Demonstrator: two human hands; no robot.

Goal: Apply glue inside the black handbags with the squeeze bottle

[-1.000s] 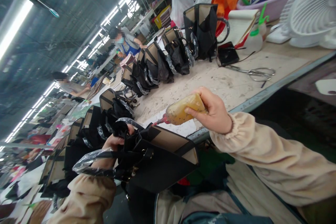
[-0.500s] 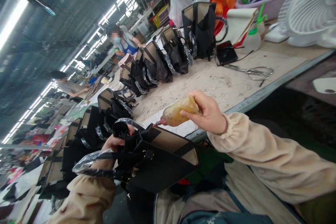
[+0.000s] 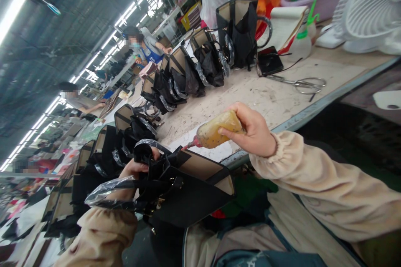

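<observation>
In my right hand (image 3: pixel 255 131) is a squeeze bottle (image 3: pixel 219 129) of yellowish liquid, tipped so that its red nozzle points down and left. The nozzle tip meets the upper edge of a black handbag (image 3: pixel 194 194) with a beige inner panel. My left hand (image 3: pixel 140 167) grips this bag at its far side, passing by a plastic-wrapped handle (image 3: pixel 109 190); some of its fingers are hidden behind black material. The bag lies tilted near my lap, at the table's edge.
More black handbags (image 3: pixel 184 71) stand in rows on the worktable (image 3: pixel 247 91). Scissors (image 3: pixel 308 85), a dark wallet-like item (image 3: pixel 270 63), a clear bottle with a green cap (image 3: pixel 301 46) and a white fan (image 3: pixel 369 12) lie to the right. Two people (image 3: pixel 147 46) work farther back.
My right hand and the bottle have shifted slightly right and up, the nozzle staying at the bag's edge. The left hand keeps its hold.
</observation>
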